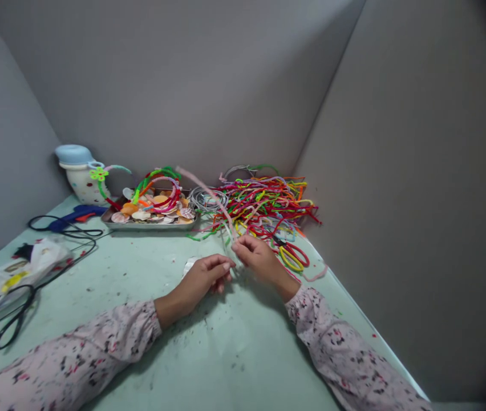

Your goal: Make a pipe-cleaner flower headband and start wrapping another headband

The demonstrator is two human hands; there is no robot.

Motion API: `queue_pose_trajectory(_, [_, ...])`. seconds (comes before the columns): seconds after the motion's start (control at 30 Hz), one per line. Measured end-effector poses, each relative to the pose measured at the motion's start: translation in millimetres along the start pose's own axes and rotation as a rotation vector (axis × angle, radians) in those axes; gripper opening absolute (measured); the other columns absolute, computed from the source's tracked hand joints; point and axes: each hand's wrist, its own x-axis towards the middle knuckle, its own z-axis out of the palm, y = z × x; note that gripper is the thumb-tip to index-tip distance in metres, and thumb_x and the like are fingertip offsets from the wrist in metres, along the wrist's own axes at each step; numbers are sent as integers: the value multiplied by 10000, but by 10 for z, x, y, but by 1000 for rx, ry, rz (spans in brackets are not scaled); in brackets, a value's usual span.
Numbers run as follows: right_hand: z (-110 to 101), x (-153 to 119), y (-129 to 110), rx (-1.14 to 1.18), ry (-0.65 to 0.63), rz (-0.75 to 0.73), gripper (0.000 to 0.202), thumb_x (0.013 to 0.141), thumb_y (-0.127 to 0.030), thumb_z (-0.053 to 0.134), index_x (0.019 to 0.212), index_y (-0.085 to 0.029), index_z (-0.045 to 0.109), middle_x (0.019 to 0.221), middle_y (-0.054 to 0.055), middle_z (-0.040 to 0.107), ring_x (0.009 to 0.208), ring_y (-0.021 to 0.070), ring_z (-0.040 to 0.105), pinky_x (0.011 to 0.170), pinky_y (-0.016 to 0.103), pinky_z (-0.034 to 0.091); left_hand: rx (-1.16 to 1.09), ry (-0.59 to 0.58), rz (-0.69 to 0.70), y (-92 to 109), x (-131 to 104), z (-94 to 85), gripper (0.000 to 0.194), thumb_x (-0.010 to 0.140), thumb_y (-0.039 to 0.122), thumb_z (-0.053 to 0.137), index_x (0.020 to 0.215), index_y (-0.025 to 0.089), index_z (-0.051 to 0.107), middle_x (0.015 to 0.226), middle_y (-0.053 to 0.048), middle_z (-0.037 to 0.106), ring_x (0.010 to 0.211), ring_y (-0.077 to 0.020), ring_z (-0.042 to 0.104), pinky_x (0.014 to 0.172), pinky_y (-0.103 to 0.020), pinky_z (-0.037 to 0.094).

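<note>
A pale pink pipe cleaner (209, 192) rises in a curve up and to the left from my right hand (260, 260), whose thumb and fingers are pinched on its lower end. Beside it, a thin whitish strand (227, 229) also runs down toward the fingers. My left hand (206, 277) is just left of and below the right one, its thumb pressed to its fingers; what it holds, if anything, is too small to name. A small white piece (189, 265) lies behind the left hand.
Behind are a metal tray (153, 226) of shells and pipe-cleaner rings, a wire coil (209, 199) and a colourful pipe-cleaner heap (264, 200). Scissors (294, 256) lie right. On the left stand a blue-lidded container (82, 177), a glue gun (76, 217), black cord and a plastic bag (33, 265).
</note>
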Motion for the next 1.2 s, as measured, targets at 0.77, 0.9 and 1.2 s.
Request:
queue_pose_trajectory(0.77, [94,-2,54,219,284,31,275,863,-424,517,707,-206,454,507,-79,431,448,84,373,456,211,306,122,147,48,-15,30,-85,359,814,485,553,658,162,538,535,36,497,417,-70,414,417,-195,309])
queue_pose_trajectory(0.9, [154,-10,83,252,280,20,246,857,-410,537,741,-205,466,523,-82,445,451,83,388,467,212,324,74,24,96,19,0,-36,313,756,359,661,1001,186,571,741,31,570,504,-70,496,489,-195,393])
queue_pose_trajectory(1.2, [293,-44,121,210,237,10,248,832,-421,572,745,-196,509,609,-52,527,466,81,444,468,213,371,61,109,82,76,-9,16,262,792,410,600,782,148,594,695,1,609,447,-67,468,439,-199,320])
